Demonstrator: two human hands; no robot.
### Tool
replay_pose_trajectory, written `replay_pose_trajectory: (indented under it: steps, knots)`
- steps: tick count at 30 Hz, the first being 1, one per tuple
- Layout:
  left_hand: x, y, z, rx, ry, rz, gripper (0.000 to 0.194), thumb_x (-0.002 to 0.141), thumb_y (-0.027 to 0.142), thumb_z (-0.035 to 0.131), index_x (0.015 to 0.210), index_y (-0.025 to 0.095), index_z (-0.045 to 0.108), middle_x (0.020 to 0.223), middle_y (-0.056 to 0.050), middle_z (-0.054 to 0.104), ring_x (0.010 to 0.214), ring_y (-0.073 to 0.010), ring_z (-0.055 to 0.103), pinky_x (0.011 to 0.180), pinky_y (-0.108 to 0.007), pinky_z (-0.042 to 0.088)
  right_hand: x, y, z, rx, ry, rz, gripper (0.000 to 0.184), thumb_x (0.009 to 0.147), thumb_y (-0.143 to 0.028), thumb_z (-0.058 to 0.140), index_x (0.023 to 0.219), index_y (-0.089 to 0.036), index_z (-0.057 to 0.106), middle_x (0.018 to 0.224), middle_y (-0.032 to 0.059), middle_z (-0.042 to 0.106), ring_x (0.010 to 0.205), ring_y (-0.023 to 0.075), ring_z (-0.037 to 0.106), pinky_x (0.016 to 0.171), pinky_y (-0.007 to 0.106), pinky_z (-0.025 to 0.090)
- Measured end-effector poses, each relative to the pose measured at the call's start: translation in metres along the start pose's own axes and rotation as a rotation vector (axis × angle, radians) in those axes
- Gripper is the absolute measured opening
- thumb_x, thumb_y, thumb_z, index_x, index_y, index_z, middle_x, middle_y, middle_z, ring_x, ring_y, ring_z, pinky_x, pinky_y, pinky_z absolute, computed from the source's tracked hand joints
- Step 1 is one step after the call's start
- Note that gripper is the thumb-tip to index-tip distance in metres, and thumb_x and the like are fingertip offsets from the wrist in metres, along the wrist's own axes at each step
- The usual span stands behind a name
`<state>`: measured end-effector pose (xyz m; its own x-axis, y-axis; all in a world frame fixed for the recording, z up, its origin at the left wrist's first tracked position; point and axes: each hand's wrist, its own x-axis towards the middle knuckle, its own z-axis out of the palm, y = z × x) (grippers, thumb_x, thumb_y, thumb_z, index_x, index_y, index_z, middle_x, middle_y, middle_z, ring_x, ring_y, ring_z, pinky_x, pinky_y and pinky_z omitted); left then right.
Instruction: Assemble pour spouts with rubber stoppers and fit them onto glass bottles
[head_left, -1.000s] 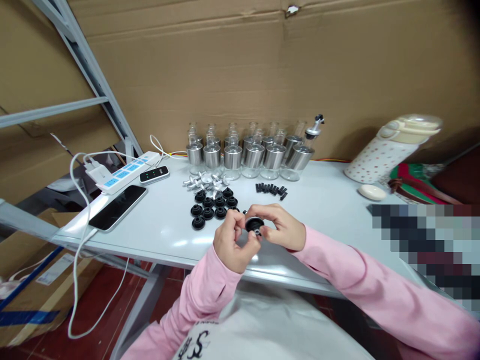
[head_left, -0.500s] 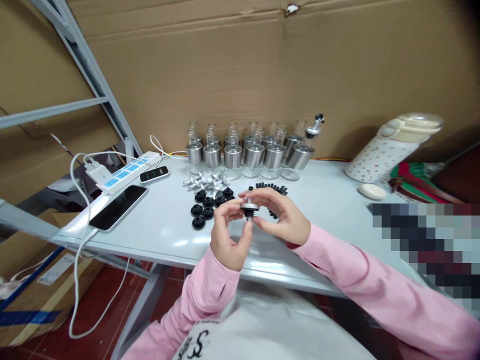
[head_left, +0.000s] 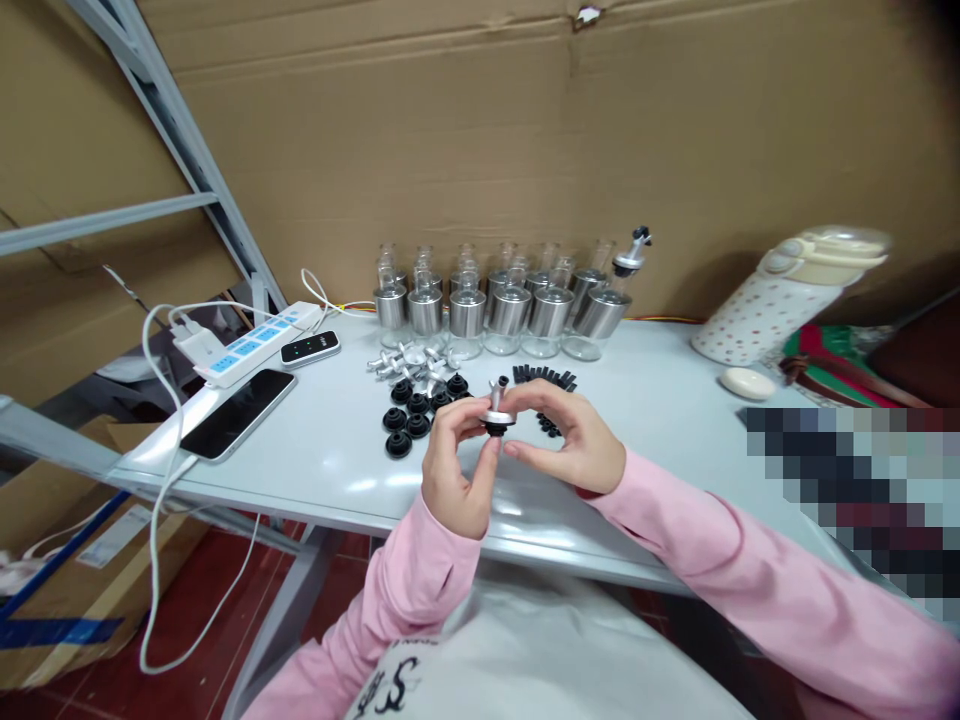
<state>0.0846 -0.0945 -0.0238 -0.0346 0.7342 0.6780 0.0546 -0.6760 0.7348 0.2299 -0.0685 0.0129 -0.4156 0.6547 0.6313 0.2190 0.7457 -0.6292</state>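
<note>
In front of me, above the table's near part, is a bottle pourer [head_left: 496,418] with a silver spout and disc over a black ribbed stopper. My left hand [head_left: 459,475] pinches it, thumb under the stopper and fingers at the disc. Curled round the other side, my right hand [head_left: 581,440] has its index finger against the spout and its thumb near the stopper. Black rubber stoppers [head_left: 397,420] lie left of the hands, with silver spouts [head_left: 412,365] behind them. Small black tubes [head_left: 546,377] and tiny black pieces [head_left: 550,425] lie partly behind my right hand.
Glass bottles with steel sleeves [head_left: 510,312] stand in rows at the back; the rightmost carries a pourer [head_left: 628,262]. A phone [head_left: 238,415], power strip [head_left: 259,345] and cables are left. A dotted flask [head_left: 772,305] and white oval object [head_left: 747,383] are right.
The pourer has tilted so that its spout shows more and its stopper less. My right fingers have shifted slightly on it; my left hand has barely moved.
</note>
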Motion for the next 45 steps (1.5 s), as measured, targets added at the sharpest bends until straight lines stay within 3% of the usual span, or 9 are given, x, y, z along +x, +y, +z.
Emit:
replay_pose_trajectory:
  steps: [6,11,14,20,27,31,36,40,45]
  knots:
    - [0.0045,0.0058,-0.0018,0.145,-0.026,0.101,0.02,0.078,0.007,0.052,0.095,0.018,0.053,0.101,-0.007,0.049,0.098,-0.0174,0.053,0.08,-0.03,0.048,-0.001,0.0027,0.0015,0.105,0.046,0.103,0.027,0.075,-0.026,0.063,0.093,-0.02,0.044,0.091,0.0061,0.062,0.083,0.016,0.061,0.073,0.031,0.049]
    - [0.0061,0.0068,-0.0026,0.247,-0.032,0.196,0.019,0.077,0.003,0.05,0.086,0.018,0.058,0.097,-0.005,0.048,0.09,-0.0145,0.054,0.079,-0.028,0.048,-0.0007,0.0031,-0.0005,0.047,0.113,0.088,0.022,0.076,-0.031,0.063,0.09,-0.02,0.051,0.084,0.0048,0.061,0.079,0.0165,0.058,0.071,0.031,0.048]
    - [0.0058,0.0066,-0.0033,0.27,-0.034,0.19,0.023,0.076,0.002,0.051,0.09,0.019,0.058,0.098,-0.006,0.049,0.091,-0.0143,0.053,0.077,-0.027,0.047,-0.0014,0.0016,-0.0024,-0.019,0.126,0.083,0.014,0.079,-0.031,0.059,0.082,-0.019,0.054,0.076,0.0037,0.058,0.072,0.0153,0.055,0.068,0.03,0.046]
    - [0.0042,0.0056,-0.003,0.252,0.032,0.127,0.037,0.071,0.009,0.061,0.104,0.018,0.049,0.105,-0.008,0.051,0.093,-0.0168,0.051,0.067,-0.025,0.044,-0.0009,0.0018,-0.0047,0.03,0.084,0.092,0.011,0.084,-0.027,0.052,0.087,-0.019,0.058,0.08,0.0045,0.058,0.075,0.0149,0.054,0.069,0.03,0.044]
    - [0.0037,0.0024,-0.0014,0.112,-0.057,0.182,0.029,0.075,0.012,0.062,0.101,0.019,0.051,0.093,-0.005,0.056,0.086,-0.0148,0.055,0.072,-0.026,0.046,0.0053,0.0054,-0.0063,0.177,0.002,0.184,0.022,0.083,-0.038,0.052,0.087,-0.018,0.061,0.083,0.0057,0.06,0.078,0.0161,0.056,0.068,0.029,0.045]
    - [0.0052,0.0042,-0.0034,0.206,-0.046,0.245,0.023,0.075,0.01,0.062,0.095,0.019,0.056,0.09,-0.003,0.053,0.083,-0.0132,0.055,0.072,-0.025,0.047,0.0035,0.0044,-0.0053,0.197,0.039,0.207,0.023,0.083,-0.038,0.053,0.093,-0.019,0.06,0.086,0.0052,0.06,0.075,0.0142,0.056,0.067,0.028,0.045]
    - [0.0044,0.0037,-0.004,0.312,-0.085,0.238,0.016,0.076,0.009,0.059,0.087,0.02,0.061,0.088,-0.003,0.047,0.08,-0.0132,0.052,0.067,-0.025,0.046,0.002,0.002,-0.0028,0.187,0.054,0.21,0.023,0.076,-0.036,0.062,0.091,-0.018,0.057,0.07,0.0007,0.058,0.064,0.0118,0.055,0.062,0.026,0.045]
    - [0.0042,0.0026,-0.0029,0.301,-0.156,0.241,0.019,0.077,0.008,0.056,0.09,0.02,0.061,0.089,-0.003,0.042,0.081,-0.0126,0.051,0.07,-0.026,0.047,0.0029,0.0022,-0.0015,0.182,0.057,0.255,0.019,0.076,-0.032,0.062,0.085,-0.017,0.058,0.072,0.0017,0.061,0.064,0.0117,0.057,0.062,0.025,0.046]
    - [0.0041,0.0034,-0.0016,0.219,-0.159,0.192,0.028,0.074,0.015,0.063,0.1,0.019,0.056,0.096,-0.004,0.04,0.086,-0.0135,0.053,0.076,-0.027,0.051,0.0039,0.0025,-0.0013,0.255,0.049,0.3,0.017,0.078,-0.033,0.06,0.079,-0.016,0.06,0.071,0.0023,0.061,0.064,0.0113,0.057,0.061,0.024,0.047]
